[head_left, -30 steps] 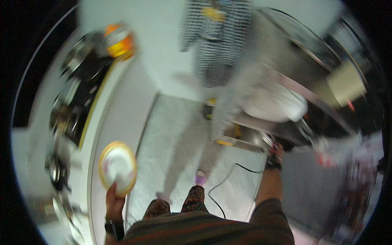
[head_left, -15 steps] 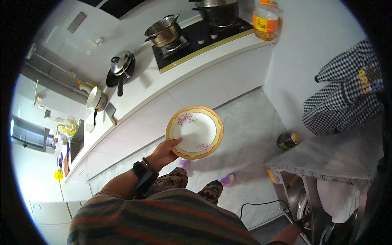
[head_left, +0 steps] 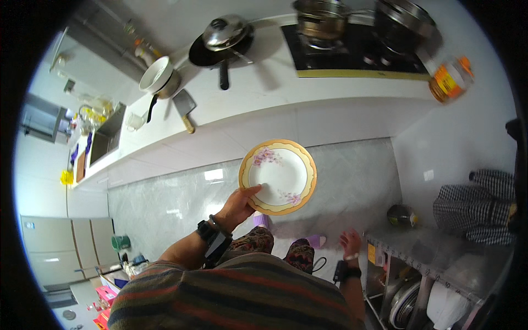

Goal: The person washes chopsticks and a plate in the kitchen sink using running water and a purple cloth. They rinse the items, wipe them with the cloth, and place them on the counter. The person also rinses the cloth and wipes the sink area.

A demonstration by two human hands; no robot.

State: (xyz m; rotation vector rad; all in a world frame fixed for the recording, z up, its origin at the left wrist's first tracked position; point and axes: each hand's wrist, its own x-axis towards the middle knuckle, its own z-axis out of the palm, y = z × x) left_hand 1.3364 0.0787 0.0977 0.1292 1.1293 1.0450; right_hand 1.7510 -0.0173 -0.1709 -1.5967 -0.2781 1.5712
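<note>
A white plate (head_left: 278,179) with a yellow-orange rim and pink flowers is held out before my body. My left hand (head_left: 237,206) grips its lower left edge, thumb on top and the other fingers underneath. Beside the metal shelf unit (head_left: 396,250) at the lower right, my right hand (head_left: 351,243) is raised, its fingers loosely apart and nothing in them. Several round metal pieces, perhaps lids or pans, stand on edge inside that unit.
Along the counter (head_left: 253,104) lie a cleaver (head_left: 185,110), a white bowl on a small pot (head_left: 158,77), a lidded black pan (head_left: 223,47) and a stove (head_left: 357,58) with pots. An oil bottle (head_left: 451,80) stands at its right end. A dark bottle (head_left: 401,216) is near the shelf unit.
My right hand has come away from the shelf unit's front and risen toward my body. The view has turned left; the plate stays in my left hand.
</note>
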